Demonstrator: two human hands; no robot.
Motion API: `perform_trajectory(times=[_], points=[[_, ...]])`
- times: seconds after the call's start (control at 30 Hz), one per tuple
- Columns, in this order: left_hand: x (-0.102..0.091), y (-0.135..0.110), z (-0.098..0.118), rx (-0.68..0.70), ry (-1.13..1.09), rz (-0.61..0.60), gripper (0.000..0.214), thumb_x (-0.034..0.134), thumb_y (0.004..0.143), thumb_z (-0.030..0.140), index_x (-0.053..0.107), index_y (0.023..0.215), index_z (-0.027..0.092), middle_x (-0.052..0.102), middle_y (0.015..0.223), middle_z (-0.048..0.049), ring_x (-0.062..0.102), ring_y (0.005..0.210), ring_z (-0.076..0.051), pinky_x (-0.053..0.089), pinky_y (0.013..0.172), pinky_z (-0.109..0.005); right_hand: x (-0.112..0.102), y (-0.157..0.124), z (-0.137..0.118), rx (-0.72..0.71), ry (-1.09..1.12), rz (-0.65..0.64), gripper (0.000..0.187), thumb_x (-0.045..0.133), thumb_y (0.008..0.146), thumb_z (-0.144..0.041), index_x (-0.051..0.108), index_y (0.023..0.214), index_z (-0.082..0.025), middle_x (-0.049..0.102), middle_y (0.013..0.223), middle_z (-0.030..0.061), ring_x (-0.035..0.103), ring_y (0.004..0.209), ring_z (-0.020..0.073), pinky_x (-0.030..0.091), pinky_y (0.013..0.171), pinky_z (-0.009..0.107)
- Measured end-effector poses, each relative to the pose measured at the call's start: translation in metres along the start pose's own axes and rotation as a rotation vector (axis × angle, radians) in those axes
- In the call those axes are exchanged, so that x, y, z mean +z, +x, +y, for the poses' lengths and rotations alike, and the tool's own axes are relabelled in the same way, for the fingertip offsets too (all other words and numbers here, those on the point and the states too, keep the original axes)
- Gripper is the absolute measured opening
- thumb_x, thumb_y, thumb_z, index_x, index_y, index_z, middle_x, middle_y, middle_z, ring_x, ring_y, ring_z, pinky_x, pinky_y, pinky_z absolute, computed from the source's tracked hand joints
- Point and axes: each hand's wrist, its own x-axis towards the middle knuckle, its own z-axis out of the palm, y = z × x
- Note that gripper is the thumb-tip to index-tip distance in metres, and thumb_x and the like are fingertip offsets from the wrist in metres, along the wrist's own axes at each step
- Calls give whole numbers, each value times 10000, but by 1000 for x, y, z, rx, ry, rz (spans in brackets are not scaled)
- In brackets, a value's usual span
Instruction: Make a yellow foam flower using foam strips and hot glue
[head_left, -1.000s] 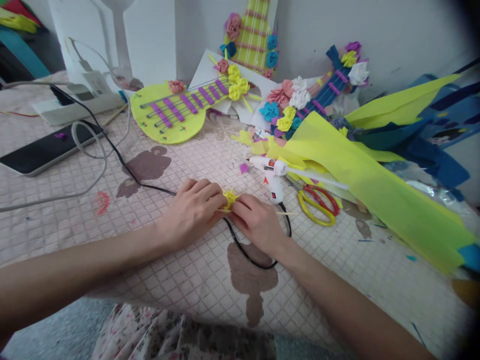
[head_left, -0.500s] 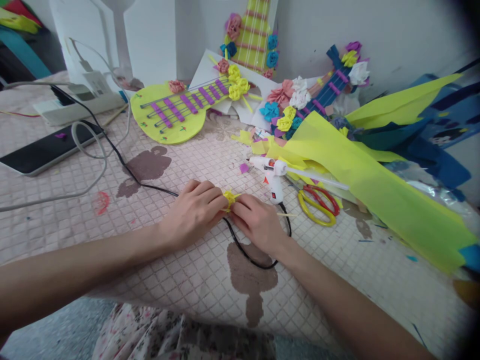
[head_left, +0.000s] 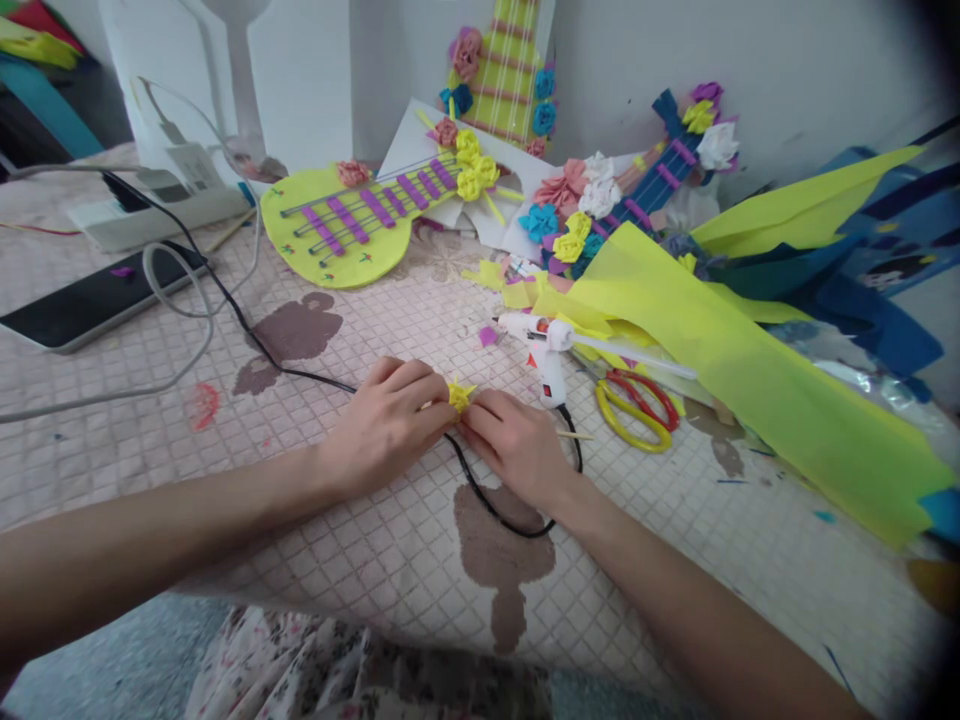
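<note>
A small yellow paper flower (head_left: 460, 395) is pinched between my two hands just above the quilted cloth. My left hand (head_left: 394, 420) closes on it from the left, fingers bent and pressed together. From the other side my right hand (head_left: 517, 445) grips its lower edge with thumb and fingertips; part of the flower is hidden behind the fingers. A thin pale stick (head_left: 576, 435) pokes out to the right of my right hand. Close beyond that hand stands a white glue gun (head_left: 551, 375), its black cord (head_left: 480, 490) looping under my hands.
Scissors (head_left: 634, 410) with red and yellow handles lie right of the glue gun. Yellow crepe paper (head_left: 750, 370) spreads across the right side. A paper guitar (head_left: 337, 240) lies at the back, a phone (head_left: 97, 295) and a power strip (head_left: 165, 215) at left.
The yellow flower has turned slightly in my fingers, and more of its pointed top shows. Both hands stay in nearly the same place.
</note>
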Motion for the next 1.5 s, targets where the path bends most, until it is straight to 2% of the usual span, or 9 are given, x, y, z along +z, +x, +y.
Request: perform_trajectory(times=[0.37, 0.53, 0.7, 0.9, 1.13, 1.3, 1.5], points=[[-1, 0, 1, 9, 25, -26, 189, 489, 927, 225, 613, 794, 172, 597, 798, -26, 503, 827, -202, 362, 723, -355, 0, 0, -2, 54, 78, 68, 180, 460, 930, -283, 583, 908, -153, 614, 913, 63, 568, 805, 158, 456, 650, 269], [-1, 0, 3, 7, 34, -37, 199, 476, 931, 221, 606, 792, 162, 602, 802, -30, 507, 828, -204, 361, 725, -361, 1, 1, -3, 18, 43, 74, 209, 420, 945, -252, 596, 875, -164, 616, 906, 61, 568, 804, 156, 460, 665, 269], [-3, 1, 4, -54, 20, -46, 212, 488, 921, 217, 587, 741, 167, 604, 791, -24, 513, 827, -200, 354, 721, -356, 0, 2, -4, -7, 21, 57, 214, 416, 938, -197, 603, 838, -165, 625, 901, 60, 563, 809, 158, 462, 679, 273], [-1, 0, 3, -119, -28, -36, 93, 571, 879, 249, 595, 817, 184, 610, 844, -21, 519, 864, -201, 354, 731, -346, -4, 3, -4, -20, 14, 50, 243, 394, 947, -242, 603, 853, -165, 621, 888, 61, 562, 779, 162, 450, 634, 277], [-1, 1, 3, -84, -6, -43, 139, 538, 895, 223, 587, 773, 177, 607, 830, -18, 518, 850, -199, 347, 717, -346, -3, 3, -5, 7, 24, 19, 229, 394, 946, -217, 598, 867, -151, 611, 872, 62, 560, 761, 157, 442, 628, 273], [-4, 1, 3, -73, -13, -65, 190, 477, 920, 208, 601, 779, 176, 598, 805, -25, 518, 834, -194, 348, 722, -352, 0, 1, -5, 71, 86, 47, 214, 412, 946, -259, 586, 893, -147, 602, 876, 63, 556, 780, 153, 450, 652, 271], [-3, 1, 4, -82, 6, -59, 212, 465, 925, 211, 588, 755, 180, 599, 797, -24, 509, 828, -192, 342, 717, -353, -1, 1, -4, 28, 49, 40, 247, 381, 955, -250, 598, 864, -178, 608, 877, 54, 546, 782, 151, 438, 649, 273]])
